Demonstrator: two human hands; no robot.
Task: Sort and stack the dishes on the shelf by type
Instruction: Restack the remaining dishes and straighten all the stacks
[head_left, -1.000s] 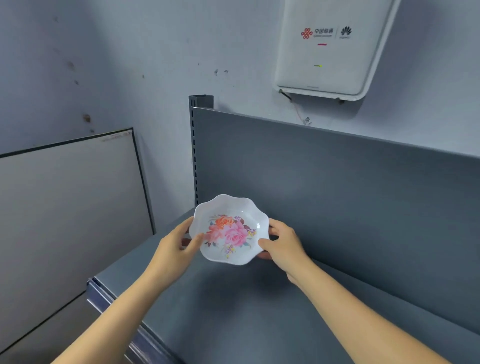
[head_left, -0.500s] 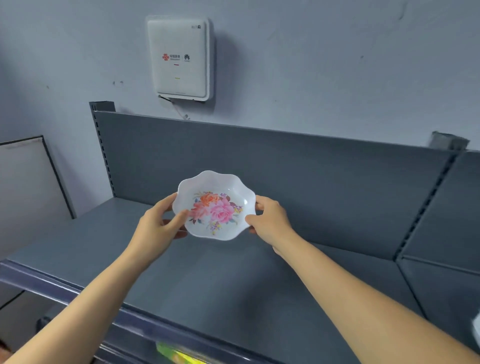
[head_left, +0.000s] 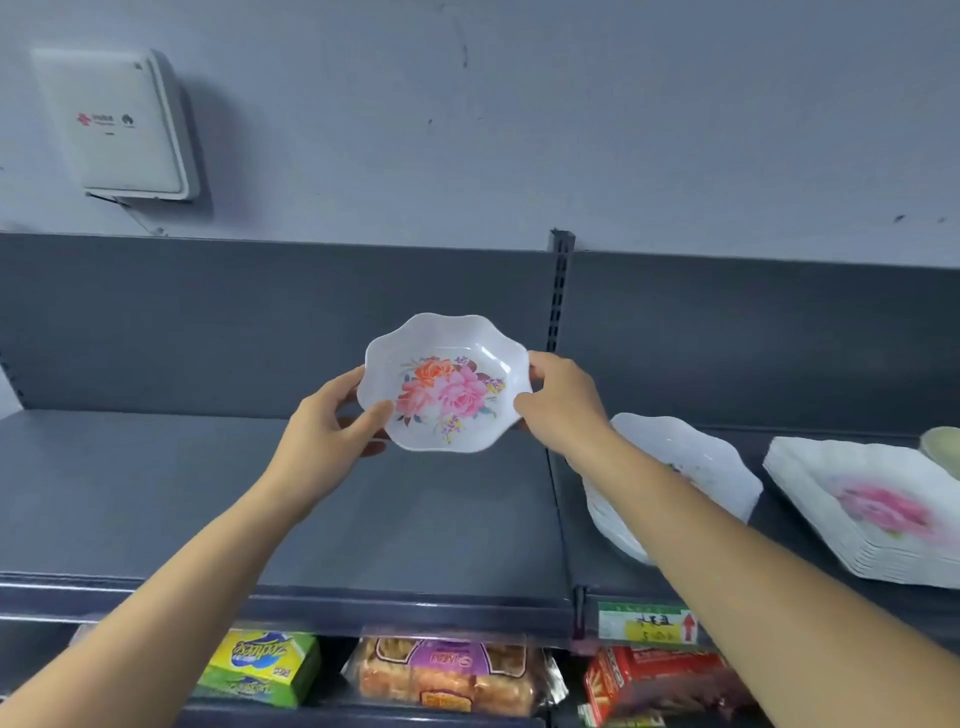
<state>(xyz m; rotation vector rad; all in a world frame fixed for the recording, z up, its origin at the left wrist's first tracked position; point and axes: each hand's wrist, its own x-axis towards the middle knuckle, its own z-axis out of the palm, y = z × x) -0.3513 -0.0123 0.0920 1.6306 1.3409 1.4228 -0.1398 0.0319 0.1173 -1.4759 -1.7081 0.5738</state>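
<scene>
A flowered scalloped dish (head_left: 447, 382) is held in the air between both hands, above the grey shelf (head_left: 156, 493).
Both forearms reach forward and up. The left hand (head_left: 327, 421) pinches the left rim with its thumb inside the dish, and the right hand (head_left: 563, 402) grips the right rim. Bare shelf lies below and to the left. Right of the slotted upright (head_left: 558, 291) sit a stack of scalloped dishes (head_left: 691, 457) and a stack of square plates (head_left: 857, 499).

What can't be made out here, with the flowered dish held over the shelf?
Head view:
- Scalloped dish stack: right forearm covers its near side; count unclear.
- Square plate stack: blurred, cut by the right edge.
- Greenish item: mostly beyond the right edge; unidentifiable.
- Price label: writing too blurred.
- Flowered dish: underside faces away; left hand, right hand grip it.
</scene>
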